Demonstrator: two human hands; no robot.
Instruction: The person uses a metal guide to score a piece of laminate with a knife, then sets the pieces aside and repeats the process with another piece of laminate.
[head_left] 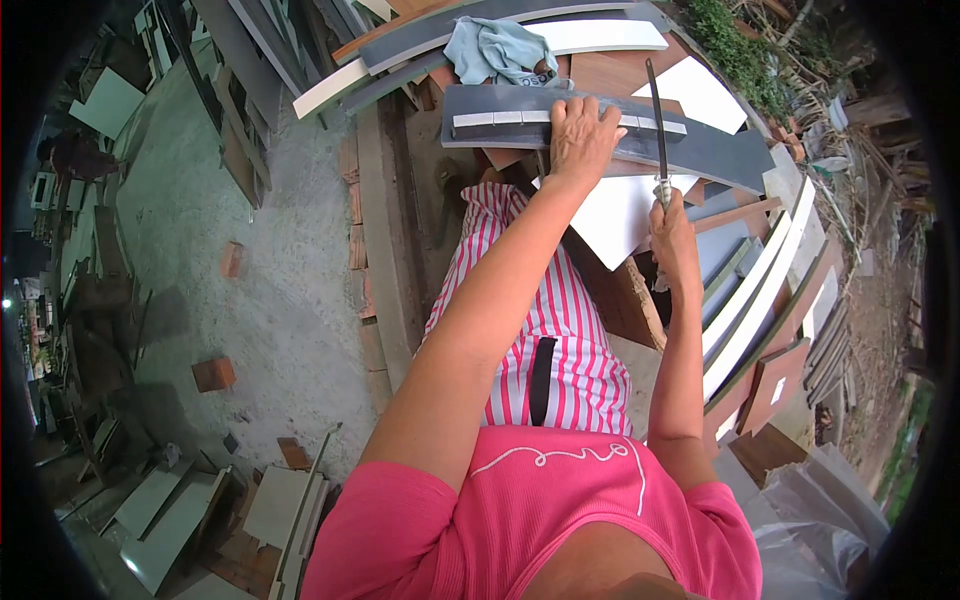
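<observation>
My left hand (584,138) lies over a row of light, segmented strip pieces (500,118) on a dark grey board (720,152), its fingers bent over the strip's far edge. To the right, my right hand (673,225) is wrapped round the light handle of a long, thin blade (657,115). The blade points away from me and passes across the grey board near the strip's right end. Whether its edge touches the strip, I cannot tell. A blue-grey cloth (495,52) rests just beyond the board's left part.
Under and around the board lie white and brown panels (612,222). More long boards (765,290) lean at the right. Bricks (213,375) sit on the concrete floor (290,310) at the left. Green plants (735,50) and debris are at the far right.
</observation>
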